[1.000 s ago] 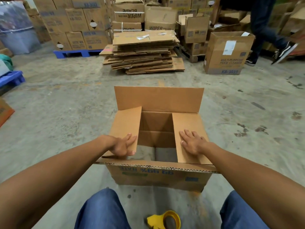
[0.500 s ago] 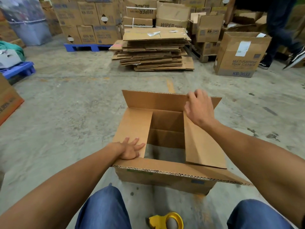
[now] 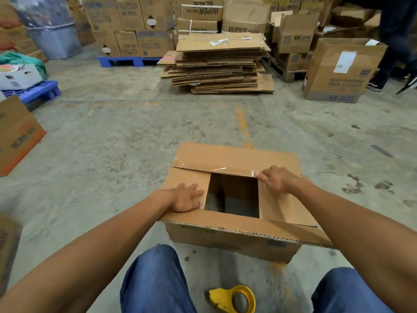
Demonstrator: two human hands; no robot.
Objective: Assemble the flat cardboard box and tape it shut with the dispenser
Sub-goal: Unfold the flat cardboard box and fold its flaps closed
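A brown cardboard box stands on the concrete floor in front of my knees. Its two side flaps are folded in. The far flap, with old clear tape along its edge, is folded down over them. The near flap sticks out toward me, and a dark gap stays uncovered in the middle. My left hand presses flat on the left side flap. My right hand pinches the edge of the far flap above the right side flap. A yellow tape dispenser lies on the floor between my knees.
A pile of flattened cartons lies ahead, with stacked boxes on a blue pallet behind it. An open carton stands at the right, beside a walking person's legs. Another box and a blue pallet are at the left.
My right hand reached to the far flap and pulled it down over the side flaps. My left hand stayed pressed on the left side flap.
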